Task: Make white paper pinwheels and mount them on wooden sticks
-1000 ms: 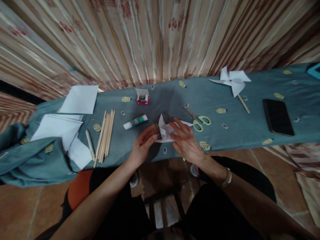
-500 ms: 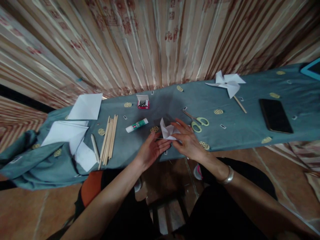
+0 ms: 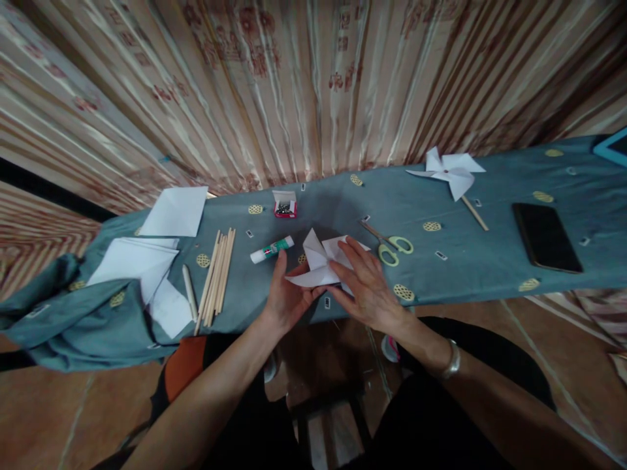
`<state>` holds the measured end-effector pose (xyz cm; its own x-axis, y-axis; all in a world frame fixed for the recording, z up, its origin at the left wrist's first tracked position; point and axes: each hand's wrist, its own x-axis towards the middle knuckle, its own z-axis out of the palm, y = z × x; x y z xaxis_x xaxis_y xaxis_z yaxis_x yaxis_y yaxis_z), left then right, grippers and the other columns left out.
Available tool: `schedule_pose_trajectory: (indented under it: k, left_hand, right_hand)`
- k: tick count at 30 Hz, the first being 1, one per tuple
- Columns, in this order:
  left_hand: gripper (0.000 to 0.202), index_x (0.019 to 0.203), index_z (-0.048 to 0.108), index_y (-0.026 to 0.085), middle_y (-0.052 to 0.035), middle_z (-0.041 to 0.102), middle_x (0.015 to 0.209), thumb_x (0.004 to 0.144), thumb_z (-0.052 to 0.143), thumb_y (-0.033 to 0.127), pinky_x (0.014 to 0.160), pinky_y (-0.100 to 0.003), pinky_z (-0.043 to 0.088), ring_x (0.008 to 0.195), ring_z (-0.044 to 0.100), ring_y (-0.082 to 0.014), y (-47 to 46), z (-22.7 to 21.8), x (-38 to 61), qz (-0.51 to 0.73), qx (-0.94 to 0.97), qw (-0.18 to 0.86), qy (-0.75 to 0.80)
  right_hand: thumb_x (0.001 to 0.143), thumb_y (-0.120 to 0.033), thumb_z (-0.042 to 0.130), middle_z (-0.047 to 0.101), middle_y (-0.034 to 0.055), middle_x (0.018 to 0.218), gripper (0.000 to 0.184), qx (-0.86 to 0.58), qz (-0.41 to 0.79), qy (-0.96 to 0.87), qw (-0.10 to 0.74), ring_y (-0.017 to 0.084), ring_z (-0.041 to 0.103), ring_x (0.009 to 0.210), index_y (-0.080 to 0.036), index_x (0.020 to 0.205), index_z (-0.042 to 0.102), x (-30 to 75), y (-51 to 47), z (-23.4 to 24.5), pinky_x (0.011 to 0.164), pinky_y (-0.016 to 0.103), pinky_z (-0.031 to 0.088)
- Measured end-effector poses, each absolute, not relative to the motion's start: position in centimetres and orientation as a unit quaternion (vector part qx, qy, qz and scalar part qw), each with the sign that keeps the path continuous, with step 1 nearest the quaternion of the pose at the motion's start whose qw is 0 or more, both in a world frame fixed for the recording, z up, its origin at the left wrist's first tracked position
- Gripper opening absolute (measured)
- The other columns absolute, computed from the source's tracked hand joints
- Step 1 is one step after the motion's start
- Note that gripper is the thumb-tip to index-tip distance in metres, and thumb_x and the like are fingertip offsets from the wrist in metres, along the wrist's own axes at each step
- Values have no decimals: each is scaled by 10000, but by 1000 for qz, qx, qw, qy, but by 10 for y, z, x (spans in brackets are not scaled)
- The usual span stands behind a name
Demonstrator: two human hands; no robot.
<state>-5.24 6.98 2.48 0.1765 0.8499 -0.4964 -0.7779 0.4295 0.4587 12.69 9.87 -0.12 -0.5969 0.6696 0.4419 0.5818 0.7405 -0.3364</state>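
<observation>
A white paper pinwheel [image 3: 317,260] with its blades standing up is between my two hands, above the front edge of the cloth. My left hand [image 3: 289,295] supports it from the left and beneath, its thumb raised and its fingers under the paper. My right hand [image 3: 366,284] presses on it from the right, with fingers over the blades near the centre. The fingers partly hide the right blades. A glue stick [image 3: 272,249] lies just beyond my left thumb, and scissors with pale green handles [image 3: 389,247] lie beyond my right hand.
On the blue-green cloth [image 3: 313,202] are a small red box of metal pieces [image 3: 285,207], wooden sticks [image 3: 218,277], a pen [image 3: 189,290] and white paper sheets [image 3: 130,261]. To the right lie a pinwheel on a stick [image 3: 448,173] and a black phone [image 3: 546,236]. A curtain hangs behind.
The paper pinwheel has turned toward me and shows more of its blades. My left thumb has lifted, and my right fingers have moved in over the centre. The view has shifted slightly.
</observation>
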Motion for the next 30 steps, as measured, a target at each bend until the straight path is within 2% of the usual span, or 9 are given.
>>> schedule_pose_trajectory:
  k: [2, 5, 8, 12, 16, 20, 24, 27, 30]
  left_hand:
    - [728, 1139, 655, 81, -143, 727, 1040, 854, 416, 706, 914, -345, 492, 996, 668, -253, 71, 31, -56, 542, 74, 761, 349]
    - [740, 1122, 670, 84, -152, 727, 1050, 805, 484, 726, 994, -410, 452, 1108, 625, -305, 71, 42, -60, 547, 114, 757, 338]
    - [719, 1124, 671, 90, -161, 718, 1083, 774, 549, 706, 1056, -465, 396, 1189, 577, -339, 68, 53, -60, 553, 138, 750, 335]
    - [718, 1123, 674, 97, -171, 698, 1143, 739, 597, 698, 1101, -498, 337, 1260, 519, -365, 62, 64, -60, 560, 156, 740, 338]
    - [711, 1098, 689, 108, -168, 698, 1152, 714, 618, 702, 1085, -506, 348, 1272, 502, -387, 63, 68, -65, 558, 192, 736, 333]
    - [610, 962, 730, 117, -144, 740, 1030, 647, 727, 640, 989, -460, 438, 1149, 597, -378, 68, 64, -72, 552, 228, 718, 358]
    - [458, 847, 742, 132, -91, 762, 859, 595, 825, 505, 783, -341, 504, 897, 692, -294, 73, 56, -75, 567, 254, 670, 406]
    - [405, 812, 742, 126, -71, 754, 771, 560, 861, 420, 677, -294, 490, 721, 691, -227, 76, 52, -75, 556, 258, 662, 432]
    - [369, 802, 747, 126, -59, 743, 719, 528, 882, 333, 662, -291, 484, 646, 673, -196, 78, 50, -74, 548, 248, 655, 457]
  right_hand:
    - [907, -450, 547, 345, 170, 1533, 552, -348, 56, -892, 283, 346, 229, 1450, -202, 1392, 454, 127, 97, 4, 1064, 584, 344]
    - [872, -544, 566, 242, 149, 1582, 704, -346, 35, -892, 287, 376, 200, 1452, -247, 1470, 342, 128, 97, 11, 1074, 606, 315]
    - [862, -571, 568, 154, 132, 1609, 765, -341, 29, -892, 296, 391, 178, 1454, -270, 1503, 278, 130, 100, 17, 1086, 616, 294]
    - [859, -597, 555, 107, 116, 1620, 810, -329, 37, -891, 311, 394, 152, 1460, -285, 1526, 215, 130, 103, 23, 1090, 621, 288]
    - [857, -605, 550, 85, 102, 1628, 818, -313, 45, -892, 325, 397, 150, 1459, -301, 1531, 199, 129, 103, 28, 1090, 634, 280]
    - [849, -603, 566, 81, 88, 1631, 781, -302, 52, -893, 329, 399, 168, 1455, -323, 1512, 261, 126, 102, 30, 1085, 635, 283]
    - [850, -602, 566, 117, 88, 1625, 716, -297, 50, -894, 333, 387, 185, 1453, -328, 1475, 348, 122, 101, 31, 1079, 621, 292]
    - [863, -603, 544, 150, 98, 1617, 660, -291, 53, -895, 335, 380, 201, 1449, -307, 1439, 416, 120, 100, 32, 1077, 614, 298]
    - [872, -600, 530, 146, 99, 1618, 624, -284, 58, -896, 335, 375, 191, 1454, -281, 1405, 468, 118, 100, 32, 1086, 605, 297]
